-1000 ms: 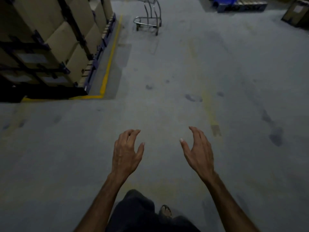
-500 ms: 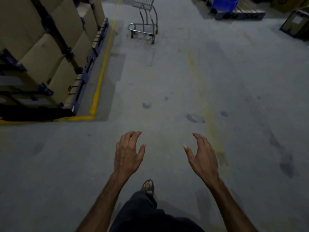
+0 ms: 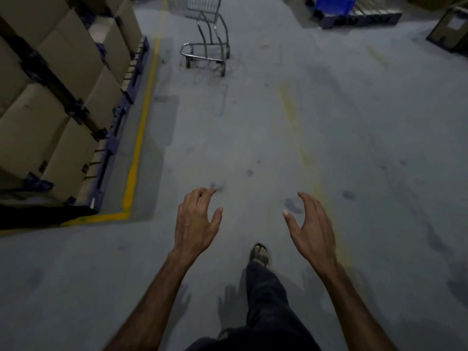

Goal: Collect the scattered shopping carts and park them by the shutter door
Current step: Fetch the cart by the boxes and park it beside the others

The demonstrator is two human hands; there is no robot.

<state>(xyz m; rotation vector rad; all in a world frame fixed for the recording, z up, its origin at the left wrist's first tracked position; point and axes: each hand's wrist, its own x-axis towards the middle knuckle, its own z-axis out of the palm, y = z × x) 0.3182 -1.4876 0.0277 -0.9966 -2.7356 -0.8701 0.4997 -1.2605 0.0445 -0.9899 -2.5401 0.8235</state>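
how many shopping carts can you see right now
1. The shopping cart stands on the floor straight ahead at the top of the view, right of the stacked boxes; its basket is cut off by the frame. More may be out of view.

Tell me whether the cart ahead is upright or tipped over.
Upright. The shopping cart stands on its wheels on the concrete floor, frame vertical, basket on top. Its load cannot be told.

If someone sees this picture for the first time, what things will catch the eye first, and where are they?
First come the two bare hands, left hand and right hand, open and empty at lower centre. Next is a lone metal shopping cart ahead at top centre. Stacked cardboard boxes line the left, edged by a yellow floor line.
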